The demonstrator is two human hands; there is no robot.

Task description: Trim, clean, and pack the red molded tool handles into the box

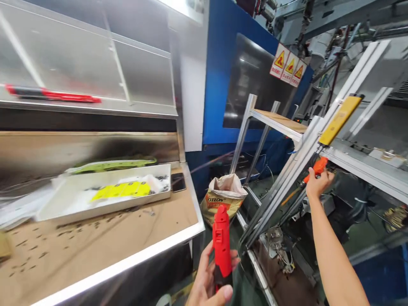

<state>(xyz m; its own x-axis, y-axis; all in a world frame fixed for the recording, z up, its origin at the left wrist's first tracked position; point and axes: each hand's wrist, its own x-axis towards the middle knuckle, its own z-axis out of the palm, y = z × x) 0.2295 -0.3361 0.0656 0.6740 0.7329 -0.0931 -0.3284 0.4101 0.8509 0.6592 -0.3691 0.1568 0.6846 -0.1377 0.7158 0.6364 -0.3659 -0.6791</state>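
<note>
My left hand [206, 280], low in the middle, is wrapped round a red tool with a black lower part [222, 242]. Its red end points up, and a small square detail shows on its body. To the right, my right hand [318, 185] reaches out to the aluminium frame [287, 178]. Its fingers are closed on a small orange tool [319, 165] whose exact kind I cannot make out. Just above that hand, a yellow bar with a black end [341, 120] is fixed along a slanting post.
On the workbench [178, 208] at left stand a white tray [111, 212] holding yellow pieces, and a phone [177, 182]. A red-and-black long item [54, 94] lies on the ledge above. Beyond are an open paper sack [223, 197] and a blue machine [219, 85] with warning signs [288, 66].
</note>
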